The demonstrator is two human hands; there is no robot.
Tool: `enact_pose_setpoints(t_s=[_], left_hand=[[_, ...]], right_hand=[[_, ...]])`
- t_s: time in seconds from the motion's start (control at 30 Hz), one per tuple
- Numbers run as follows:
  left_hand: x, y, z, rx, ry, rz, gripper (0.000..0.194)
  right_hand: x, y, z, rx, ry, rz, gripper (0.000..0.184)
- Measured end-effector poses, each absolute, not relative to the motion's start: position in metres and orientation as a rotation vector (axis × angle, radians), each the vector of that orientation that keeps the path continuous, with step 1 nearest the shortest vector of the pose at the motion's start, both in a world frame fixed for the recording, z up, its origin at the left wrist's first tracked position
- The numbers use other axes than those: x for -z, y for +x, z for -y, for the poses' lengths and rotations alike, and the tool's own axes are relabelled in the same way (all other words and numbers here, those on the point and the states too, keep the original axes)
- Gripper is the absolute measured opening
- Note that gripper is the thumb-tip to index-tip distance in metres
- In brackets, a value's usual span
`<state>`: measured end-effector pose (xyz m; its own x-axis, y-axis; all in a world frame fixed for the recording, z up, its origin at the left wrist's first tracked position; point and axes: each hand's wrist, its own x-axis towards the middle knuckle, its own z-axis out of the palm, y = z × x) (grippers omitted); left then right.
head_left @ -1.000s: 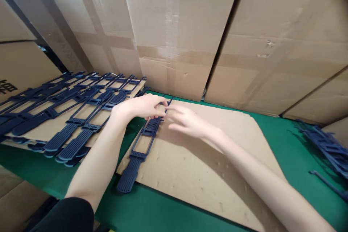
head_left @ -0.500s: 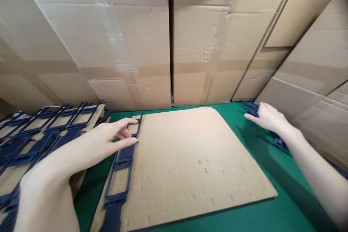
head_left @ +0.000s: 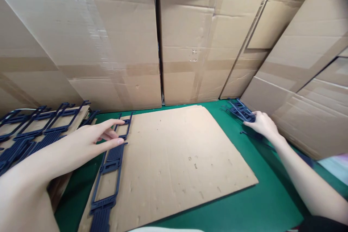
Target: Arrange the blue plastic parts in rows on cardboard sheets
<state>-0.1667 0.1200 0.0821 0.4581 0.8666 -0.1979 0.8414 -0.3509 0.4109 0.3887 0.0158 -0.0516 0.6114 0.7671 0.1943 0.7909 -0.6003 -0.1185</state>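
My left hand (head_left: pixel 107 137) is over the left edge of a flat cardboard sheet (head_left: pixel 174 159). Its thumb and forefinger are spread, at the far part of a dark blue plastic frame (head_left: pixel 111 167) lying lengthwise there; the curled fingers are partly hidden. On the far right, my right hand (head_left: pixel 263 126) has its thumb and fingers closed on the near end of another dark blue plastic frame (head_left: pixel 237 109), slatted and loosely piled with others. Some of that pile is hidden behind the hand and forearm.
Several similar frames (head_left: pixel 51 139) lie in rows on stacked cardboard at the left. The cardboard sheet rests on a green tabletop (head_left: pixel 217 206). Large taped cardboard boxes (head_left: pixel 201 43) wall off the back, and more boxes (head_left: pixel 293 79) stand along the right.
The view has turned to the right. My right hand has come slightly nearer, and more of the frame it holds shows. My left hand has stayed by the frame on the sheet.
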Motion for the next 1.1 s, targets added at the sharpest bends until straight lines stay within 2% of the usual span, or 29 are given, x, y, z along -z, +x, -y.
enact_pose_setpoints(t_s=[0.17,0.33,0.5,0.6,0.73,0.8,0.97,1.1], left_hand=[[-0.08,-0.167,-0.122,-0.045,2.25,-1.445,0.062],[-0.082,-0.166,-0.12,-0.066,2.236,-1.438,0.063],[-0.077,-0.166,-0.125,-0.074,2.277,-1.405,0.062],[-0.07,-0.164,-0.133,0.004,2.319,-1.37,0.069],[-0.066,-0.152,-0.135,0.1,2.328,-1.325,0.067],[-0.065,-0.145,-0.133,0.126,2.338,-1.31,0.066],[-0.057,-0.132,-0.13,0.16,2.403,-1.26,0.058],[-0.054,-0.127,-0.117,0.146,2.505,-1.249,0.052]], right_hand=[[0.048,0.377,-0.013,0.274,-2.521,1.335,0.052],[0.031,0.36,-0.018,0.357,-2.385,1.316,0.055],[0.006,0.324,-0.04,0.418,-1.989,1.468,0.055],[0.002,0.284,-0.06,0.176,-1.81,1.644,0.058],[0.009,0.22,-0.079,-0.616,-1.603,1.726,0.06],[0.014,0.194,-0.086,-0.865,-1.54,1.708,0.058],[0.024,0.153,-0.1,-0.642,-1.706,1.742,0.06],[0.02,0.136,-0.104,-1.082,-1.631,1.552,0.06]])
